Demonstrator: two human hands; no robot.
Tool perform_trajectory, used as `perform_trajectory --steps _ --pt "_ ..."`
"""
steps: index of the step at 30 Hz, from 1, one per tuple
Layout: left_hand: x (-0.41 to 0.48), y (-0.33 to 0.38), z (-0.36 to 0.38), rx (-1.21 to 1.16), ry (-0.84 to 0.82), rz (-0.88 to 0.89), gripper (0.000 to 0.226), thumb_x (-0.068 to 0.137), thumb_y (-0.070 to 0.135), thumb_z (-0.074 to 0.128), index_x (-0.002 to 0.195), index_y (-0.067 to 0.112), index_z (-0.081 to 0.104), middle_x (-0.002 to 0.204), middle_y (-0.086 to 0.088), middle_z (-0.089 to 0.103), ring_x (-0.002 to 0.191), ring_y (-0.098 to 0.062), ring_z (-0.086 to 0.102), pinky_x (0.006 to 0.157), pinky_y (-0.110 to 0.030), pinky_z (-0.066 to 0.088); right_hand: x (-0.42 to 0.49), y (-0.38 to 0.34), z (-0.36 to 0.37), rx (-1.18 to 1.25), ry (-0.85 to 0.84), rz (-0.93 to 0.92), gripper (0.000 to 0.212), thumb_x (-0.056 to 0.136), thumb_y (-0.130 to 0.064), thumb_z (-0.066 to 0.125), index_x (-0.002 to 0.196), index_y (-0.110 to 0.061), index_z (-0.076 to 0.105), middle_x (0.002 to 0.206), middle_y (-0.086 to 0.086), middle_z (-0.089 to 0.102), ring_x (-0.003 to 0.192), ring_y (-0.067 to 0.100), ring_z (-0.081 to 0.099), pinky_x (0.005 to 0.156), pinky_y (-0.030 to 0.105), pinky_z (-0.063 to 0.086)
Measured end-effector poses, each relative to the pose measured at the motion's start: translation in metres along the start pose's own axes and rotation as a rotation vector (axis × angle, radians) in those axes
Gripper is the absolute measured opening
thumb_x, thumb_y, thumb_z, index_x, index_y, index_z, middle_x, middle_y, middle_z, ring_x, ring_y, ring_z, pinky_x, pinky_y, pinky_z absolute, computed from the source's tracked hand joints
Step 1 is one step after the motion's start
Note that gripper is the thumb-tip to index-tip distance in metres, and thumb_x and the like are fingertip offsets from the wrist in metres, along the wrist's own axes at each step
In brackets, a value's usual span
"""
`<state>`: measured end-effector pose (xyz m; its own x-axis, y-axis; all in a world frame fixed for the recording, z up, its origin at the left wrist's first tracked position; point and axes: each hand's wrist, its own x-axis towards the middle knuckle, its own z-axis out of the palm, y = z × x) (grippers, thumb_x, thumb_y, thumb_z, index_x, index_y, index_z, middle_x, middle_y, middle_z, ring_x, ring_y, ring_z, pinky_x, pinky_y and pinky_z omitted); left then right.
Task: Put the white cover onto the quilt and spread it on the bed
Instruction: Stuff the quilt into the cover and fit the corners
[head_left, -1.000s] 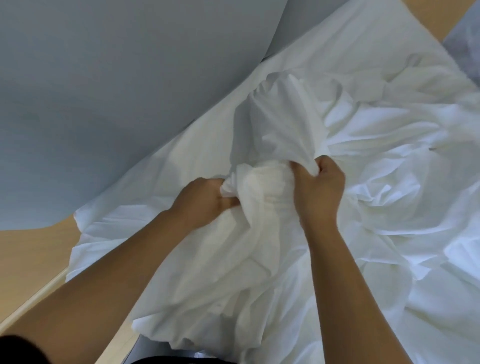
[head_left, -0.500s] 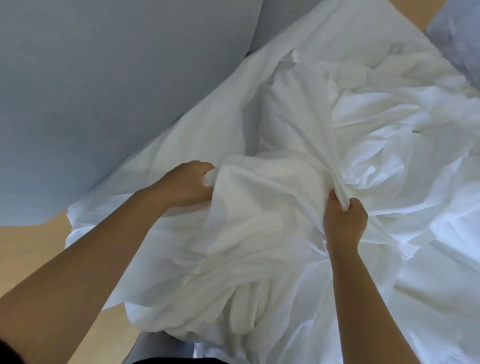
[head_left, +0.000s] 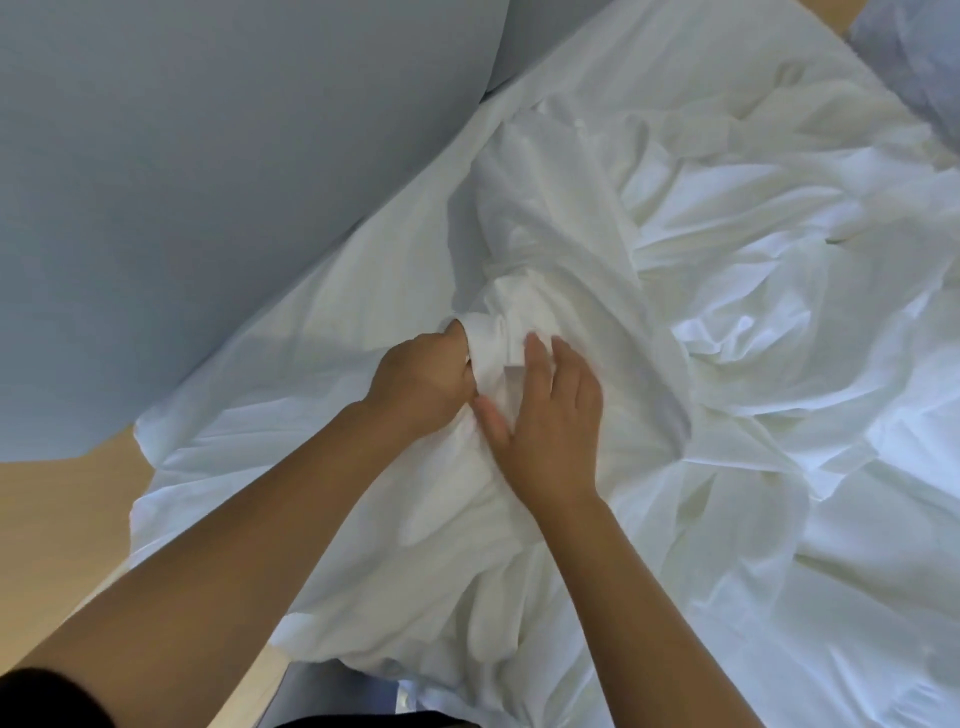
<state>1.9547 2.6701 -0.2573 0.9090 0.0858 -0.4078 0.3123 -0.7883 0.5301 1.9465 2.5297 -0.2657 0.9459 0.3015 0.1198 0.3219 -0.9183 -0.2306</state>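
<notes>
A crumpled white cover (head_left: 597, 270) lies bunched over the bed (head_left: 311, 358), with the quilt inside or under it; I cannot tell the two white cloths apart. My left hand (head_left: 423, 382) is closed around a gathered bunch of the cover at the middle of the view. My right hand (head_left: 550, 415) rests flat beside it, fingers spread, palm pressing on the same bunch without gripping. More wrinkled white cloth (head_left: 805, 364) spreads to the right.
A grey-blue wall (head_left: 182, 182) fills the upper left, close along the bed's far side. Light wooden floor (head_left: 57, 519) shows at lower left and wood at the top right corner. A bluish bundle (head_left: 914, 57) sits at the far right top.
My right hand let go of the fold it pulled and moved left, now lying open on the bunch beside the left hand. The left hand kept its grip.
</notes>
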Motion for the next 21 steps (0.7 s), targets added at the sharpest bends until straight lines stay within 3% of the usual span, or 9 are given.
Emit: perform_trajectory --steps 2,4,7,9,13,16,18,20,21 --pt "-0.003 -0.007 -0.005 -0.207 0.022 0.013 0.030 0.096 0.025 0.046 0.119 0.007 0.052 0.105 -0.015 0.064 0.094 -0.033 0.058 0.076 -0.036 0.044 0.010 0.000 -0.001 0.013 -0.188 0.148 0.037 0.098 -0.041 0.037 0.107 -0.008 0.051 0.106 0.014 0.060 0.099 0.032 0.058 0.079 0.034 0.041" --pt "-0.005 -0.014 -0.010 -0.368 0.059 0.009 0.015 0.095 0.021 0.047 0.090 0.010 0.056 0.090 -0.016 0.063 0.080 -0.030 0.055 0.067 -0.035 0.040 0.024 0.010 -0.004 0.096 -0.311 0.251 0.027 0.102 -0.033 0.028 0.098 -0.010 0.043 0.096 0.016 0.062 0.091 0.037 0.059 0.073 0.036 0.038" --pt "-0.005 -0.025 -0.018 -0.433 0.071 -0.054 0.036 0.096 0.029 0.049 0.065 0.017 0.036 0.064 -0.002 0.046 0.062 -0.021 0.041 0.055 -0.031 0.032 0.043 0.029 -0.023 0.097 -0.110 0.301 0.043 0.100 -0.033 0.027 0.104 0.001 0.053 0.102 0.026 0.062 0.099 0.039 0.058 0.084 0.040 0.041" --pt "-0.004 -0.032 -0.017 -0.424 0.071 -0.088 0.037 0.096 0.037 0.049 0.070 0.013 0.039 0.067 0.000 0.045 0.066 -0.023 0.045 0.061 -0.033 0.036 0.046 0.051 -0.035 0.088 -0.014 0.453 0.037 0.099 -0.025 0.032 0.101 0.003 0.056 0.105 0.026 0.060 0.101 0.039 0.057 0.082 0.038 0.038" --pt "0.003 -0.033 -0.012 -0.463 -0.066 -0.060 0.034 0.092 0.038 0.056 0.078 0.008 0.054 0.068 0.001 0.052 0.063 -0.019 0.048 0.059 -0.030 0.036 0.020 0.074 -0.022 0.068 -0.179 0.688 0.030 0.098 -0.021 0.035 0.097 0.002 0.055 0.104 0.025 0.059 0.097 0.039 0.056 0.075 0.039 0.038" --pt "0.015 -0.035 -0.027 -0.500 -0.293 -0.217 0.030 0.084 0.047 0.063 0.098 0.021 0.065 0.090 0.003 0.066 0.082 -0.019 0.063 0.069 -0.030 0.046 0.011 0.067 -0.003 0.065 -0.309 0.614 0.028 0.098 -0.023 0.037 0.080 -0.005 0.049 0.085 0.018 0.060 0.086 0.035 0.057 0.068 0.034 0.034" --pt "0.029 -0.032 -0.043 -0.656 -0.475 -0.397 0.038 0.084 0.054 0.058 0.101 0.020 0.066 0.087 0.001 0.066 0.074 -0.018 0.062 0.066 -0.028 0.045 0.021 0.066 -0.004 0.066 -0.272 0.559 0.033 0.095 -0.022 0.041 0.065 -0.010 0.040 0.070 0.007 0.052 0.077 0.030 0.055 0.070 0.032 0.037" --pt "0.054 -0.025 -0.051 -0.713 -0.509 -0.482 0.052 0.084 0.062 0.050 0.106 0.016 0.062 0.088 -0.001 0.061 0.070 -0.015 0.058 0.064 -0.027 0.044 0.035 0.062 -0.008 0.049 -0.234 0.478 0.036 0.092 -0.019 0.045 0.058 -0.014 0.037 0.063 0.000 0.045 0.074 0.026 0.053 0.076 0.033 0.039" --pt "0.072 -0.020 -0.049 -0.688 -0.459 -0.487 0.059 0.083 0.067 0.047 0.111 0.016 0.058 0.096 -0.002 0.061 0.079 -0.016 0.059 0.071 -0.030 0.046 0.040 0.059 -0.010 0.033 -0.244 0.445 0.034 0.091 -0.020 0.046 0.058 -0.013 0.039 0.065 -0.001 0.046 0.076 0.025 0.054 0.079 0.033 0.039"
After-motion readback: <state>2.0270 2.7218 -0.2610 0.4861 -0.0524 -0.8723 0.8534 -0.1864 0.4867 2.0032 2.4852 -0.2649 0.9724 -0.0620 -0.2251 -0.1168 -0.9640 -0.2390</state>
